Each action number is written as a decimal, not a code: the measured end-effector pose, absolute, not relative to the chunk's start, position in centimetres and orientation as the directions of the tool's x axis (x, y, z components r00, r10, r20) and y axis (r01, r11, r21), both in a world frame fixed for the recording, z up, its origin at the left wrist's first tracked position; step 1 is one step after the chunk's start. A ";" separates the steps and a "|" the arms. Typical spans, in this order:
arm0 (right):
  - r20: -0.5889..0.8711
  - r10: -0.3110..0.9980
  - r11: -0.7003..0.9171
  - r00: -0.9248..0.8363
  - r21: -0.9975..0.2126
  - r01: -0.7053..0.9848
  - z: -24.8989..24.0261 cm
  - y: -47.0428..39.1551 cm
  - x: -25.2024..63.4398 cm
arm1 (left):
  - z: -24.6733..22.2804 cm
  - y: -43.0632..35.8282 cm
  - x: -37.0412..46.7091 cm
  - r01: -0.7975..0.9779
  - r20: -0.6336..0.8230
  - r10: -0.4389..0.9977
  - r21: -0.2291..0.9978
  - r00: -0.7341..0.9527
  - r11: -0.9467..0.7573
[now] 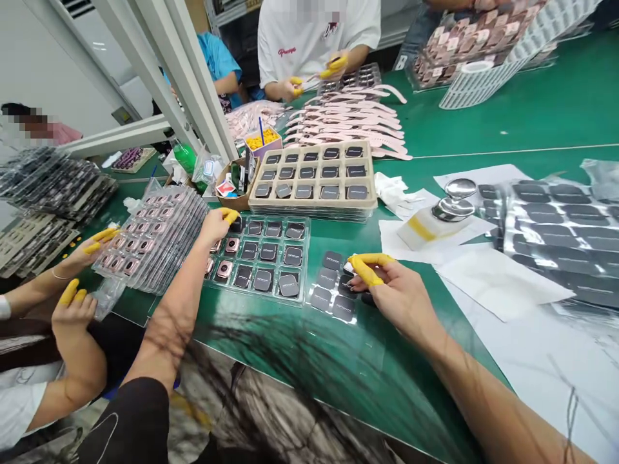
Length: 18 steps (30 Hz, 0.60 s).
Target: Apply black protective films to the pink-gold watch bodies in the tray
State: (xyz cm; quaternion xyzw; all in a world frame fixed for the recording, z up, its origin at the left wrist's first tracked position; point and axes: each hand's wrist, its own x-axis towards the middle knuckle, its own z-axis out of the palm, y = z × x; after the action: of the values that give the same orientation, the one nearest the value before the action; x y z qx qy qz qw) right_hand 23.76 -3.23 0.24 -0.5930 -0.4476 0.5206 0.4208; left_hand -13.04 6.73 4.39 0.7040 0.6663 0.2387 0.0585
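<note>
My left hand (220, 225), with yellow finger covers, reaches over the far left corner of a clear plastic tray (305, 258). Its fingers are closed at a dark square piece (236, 225), partly hidden. In the tray, pink watch cases (224, 269) sit at the left, and dark square pieces with a light print line (268, 252) fill the other pockets. To the right of the tray, my right hand (394, 283) pinches over a sheet of dark square stickers (329, 278). A small whitish bit shows at its fingertips; what it grips is unclear.
A beige tray (252, 201) of dark squares stands behind. On my right are a pump bottle (428, 225), white papers (505, 277) and sticker sheets (570, 238). Stacked trays (159, 238) and a co-worker's hands (75, 306) are left; another person (314, 48) works opposite beside pink watch straps (343, 125).
</note>
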 end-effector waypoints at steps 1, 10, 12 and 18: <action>-0.223 0.973 -0.227 0.052 -0.969 0.093 0.1 -3.2 23.8 | 4.7 6.8 -13.5 0.933 0.246 0.969 0.347 0.007 -0.095; 0.120 0.986 0.158 -0.115 -0.891 0.426 -0.3 -3.2 24.3 | 8.5 4.3 -15.5 0.948 -0.234 0.919 0.044 0.316 -0.315; 0.226 0.948 0.316 -0.224 -0.763 0.564 -0.5 -3.1 24.3 | 8.3 3.7 -15.8 0.940 -0.262 0.905 0.034 0.335 -0.339; 0.300 0.845 0.533 -0.443 -0.552 0.642 -1.5 -3.0 23.9 | 6.7 1.6 -16.6 0.916 -0.153 0.904 0.117 0.399 -0.384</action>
State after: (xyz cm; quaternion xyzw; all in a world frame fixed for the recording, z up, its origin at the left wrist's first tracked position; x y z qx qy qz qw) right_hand 23.90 -2.98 -1.51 -0.4478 -0.8298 0.1818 0.2789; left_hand -16.63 1.62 6.70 0.8312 0.5474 -0.0320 0.0915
